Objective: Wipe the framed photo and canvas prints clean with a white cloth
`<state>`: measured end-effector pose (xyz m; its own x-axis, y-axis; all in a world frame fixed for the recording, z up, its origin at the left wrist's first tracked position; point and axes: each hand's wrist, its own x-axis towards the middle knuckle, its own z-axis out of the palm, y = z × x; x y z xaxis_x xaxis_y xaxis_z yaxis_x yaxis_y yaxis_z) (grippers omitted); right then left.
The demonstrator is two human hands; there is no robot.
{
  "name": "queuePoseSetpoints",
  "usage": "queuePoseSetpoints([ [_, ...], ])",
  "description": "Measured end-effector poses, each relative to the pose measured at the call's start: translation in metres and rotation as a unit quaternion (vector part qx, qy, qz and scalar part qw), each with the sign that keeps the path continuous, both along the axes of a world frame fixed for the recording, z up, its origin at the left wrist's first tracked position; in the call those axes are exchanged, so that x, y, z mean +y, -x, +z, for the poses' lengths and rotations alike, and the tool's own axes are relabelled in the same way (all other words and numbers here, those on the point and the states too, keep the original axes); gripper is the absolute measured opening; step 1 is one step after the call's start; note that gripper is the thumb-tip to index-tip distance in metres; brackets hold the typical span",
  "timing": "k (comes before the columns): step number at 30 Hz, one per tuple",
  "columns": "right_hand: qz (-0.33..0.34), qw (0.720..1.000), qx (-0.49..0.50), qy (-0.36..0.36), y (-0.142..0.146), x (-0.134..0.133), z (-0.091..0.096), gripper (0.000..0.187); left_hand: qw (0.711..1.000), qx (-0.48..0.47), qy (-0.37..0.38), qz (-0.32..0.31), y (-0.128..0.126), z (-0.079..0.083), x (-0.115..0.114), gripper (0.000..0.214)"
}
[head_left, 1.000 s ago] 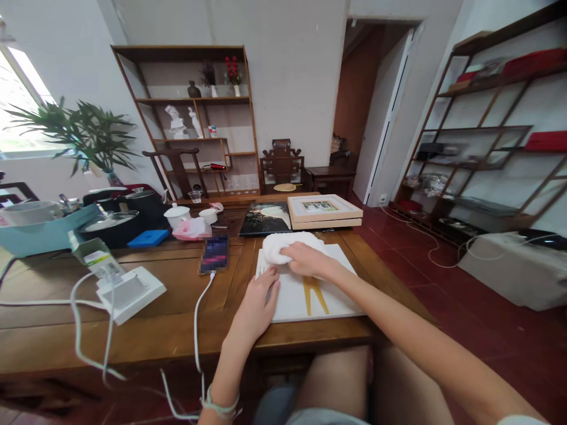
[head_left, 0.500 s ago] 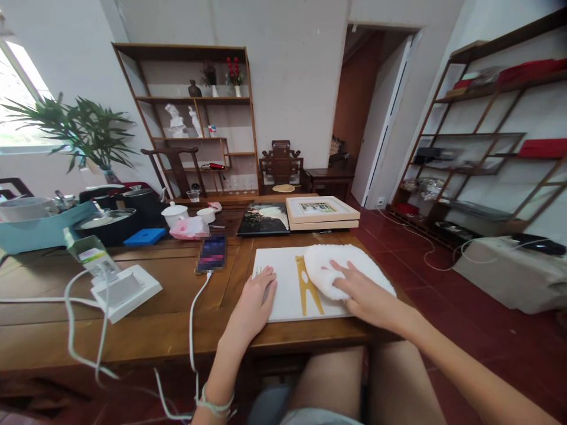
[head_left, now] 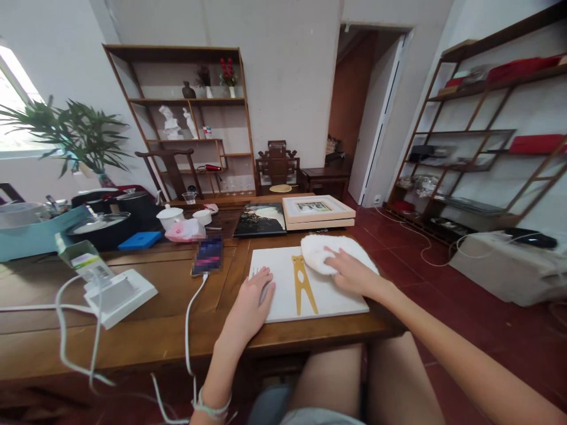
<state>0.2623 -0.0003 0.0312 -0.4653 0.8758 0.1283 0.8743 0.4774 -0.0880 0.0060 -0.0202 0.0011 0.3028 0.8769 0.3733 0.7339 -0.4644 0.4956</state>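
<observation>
1. Left hand (head_left: 248, 304), fingers flat and slightly parted, seemingly steadies a white rectangular board (head_left: 282, 289) on the brown wooden counter (head_left: 153, 324).
2. Right hand (head_left: 354, 274), fingers extended, presses a fluffy white cloth (head_left: 315, 252) over its far-right corner.

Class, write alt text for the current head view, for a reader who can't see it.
A right hand rests on a fluffy white cloth on a white rectangular board bearing a yellow forked figure. The left hand lies on the board's left edge. Beneath is a brown wooden table.
</observation>
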Motion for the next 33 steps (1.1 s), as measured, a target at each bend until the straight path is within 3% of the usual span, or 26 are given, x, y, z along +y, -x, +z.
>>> queuePoseSetpoints([
  [4, 0.003, 1.0, 0.002, -0.012, 0.007, 0.047, -0.001, 0.047, 1.0, -0.01, -0.004, 0.001, 0.0, 0.001, 0.0, 0.031],
  [7, 0.009, 1.0, -0.001, -0.013, 0.009, 0.05, -0.002, 0.047, 1.0, -0.013, -0.002, 0.0, 0.0, 0.0, 0.0, 0.031],
  [10, 0.02, 1.0, -0.009, -0.004, 0.007, 0.025, -0.002, 0.048, 1.0, -0.01, 0.0, -0.001, 0.0, 0.0, 0.0, 0.032],
  [17, 0.057, 0.995, -0.007, 0.081, -0.002, -0.08, 0.019, 0.044, 1.0, 0.003, 0.006, 0.004, -0.001, -0.001, 0.0, 0.033],
  [21, 0.04, 0.987, 0.035, 0.151, -0.022, -0.099, 0.029, 0.041, 1.0, -0.004, -0.002, 0.001, 0.0, -0.001, 0.0, 0.032],
  [26, -0.025, 0.988, 0.076, 0.132, -0.027, -0.056, 0.018, 0.028, 1.0, -0.007, 0.0, 0.001, 0.001, -0.002, -0.001, 0.032],
  [33, -0.019, 0.998, 0.068, 0.008, 0.026, 0.019, 0.0, 0.044, 1.0, 0.0, 0.009, 0.002, 0.0, -0.001, -0.001, 0.033],
])
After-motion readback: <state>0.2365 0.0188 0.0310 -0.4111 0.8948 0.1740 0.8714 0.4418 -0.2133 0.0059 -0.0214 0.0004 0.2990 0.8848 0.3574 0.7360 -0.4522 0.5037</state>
